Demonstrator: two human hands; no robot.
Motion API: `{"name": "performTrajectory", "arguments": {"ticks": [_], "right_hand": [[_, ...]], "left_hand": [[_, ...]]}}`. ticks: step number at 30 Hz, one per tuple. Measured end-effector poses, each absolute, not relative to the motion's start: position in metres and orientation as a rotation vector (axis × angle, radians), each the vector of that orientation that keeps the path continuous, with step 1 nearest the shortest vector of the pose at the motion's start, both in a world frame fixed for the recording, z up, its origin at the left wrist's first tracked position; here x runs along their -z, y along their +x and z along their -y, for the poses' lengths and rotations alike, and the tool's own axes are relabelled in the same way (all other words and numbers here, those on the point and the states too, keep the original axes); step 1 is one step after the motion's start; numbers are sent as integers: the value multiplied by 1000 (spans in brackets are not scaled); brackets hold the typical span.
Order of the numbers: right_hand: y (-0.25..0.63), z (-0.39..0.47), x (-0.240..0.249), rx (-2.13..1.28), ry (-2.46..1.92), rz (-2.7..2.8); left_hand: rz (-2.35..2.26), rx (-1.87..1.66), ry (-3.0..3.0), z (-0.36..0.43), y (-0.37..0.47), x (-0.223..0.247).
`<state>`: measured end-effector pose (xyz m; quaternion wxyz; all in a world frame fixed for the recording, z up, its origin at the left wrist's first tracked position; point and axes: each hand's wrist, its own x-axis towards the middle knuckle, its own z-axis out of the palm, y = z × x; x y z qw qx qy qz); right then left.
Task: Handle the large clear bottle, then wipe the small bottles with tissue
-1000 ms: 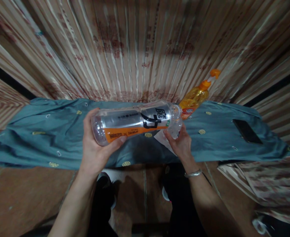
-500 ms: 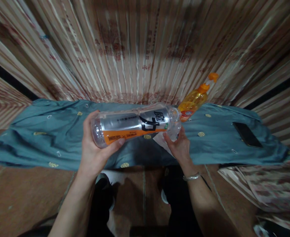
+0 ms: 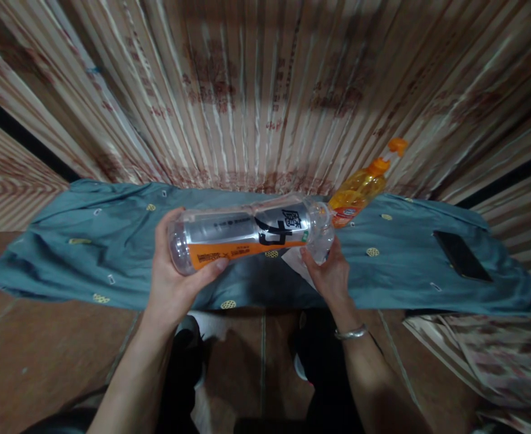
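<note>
My left hand (image 3: 172, 271) is wrapped round the base of a large clear plastic bottle (image 3: 242, 232) with a silver and orange label. The bottle lies nearly level in the air, its neck pointing right. At that neck, my right hand (image 3: 331, 271) grips a clear, see-through cup-like piece (image 3: 322, 241); its exact shape is hard to make out. Below the right hand shows a white sheet, perhaps paper (image 3: 296, 265). Just beyond the neck stands a pump bottle of yellow-orange liquid (image 3: 358, 190) with an orange top.
A teal cloth with yellow motifs (image 3: 111, 241) covers the long narrow surface before me. Toward its right end lies a black phone (image 3: 461, 256). Striped, pleated curtain fabric (image 3: 256, 90) hangs behind it, and brown floor tiles (image 3: 233, 361) show below.
The view has shifted slightly, so the pump bottle and phone appear a little further right and lower. Both hands keep their holds, with the bottle's neck still at the clear piece.
</note>
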<state>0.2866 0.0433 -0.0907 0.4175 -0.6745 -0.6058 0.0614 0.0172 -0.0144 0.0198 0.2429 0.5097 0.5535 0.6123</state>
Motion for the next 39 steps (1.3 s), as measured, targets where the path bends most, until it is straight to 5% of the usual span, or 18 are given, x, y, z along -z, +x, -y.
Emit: {"name": "performTrajectory", "arguments": {"ticks": [39], "right_hand": [[285, -40, 86, -191, -1742, 1479]], "left_hand": [[-1498, -1618, 1265, 14, 16, -14]]}}
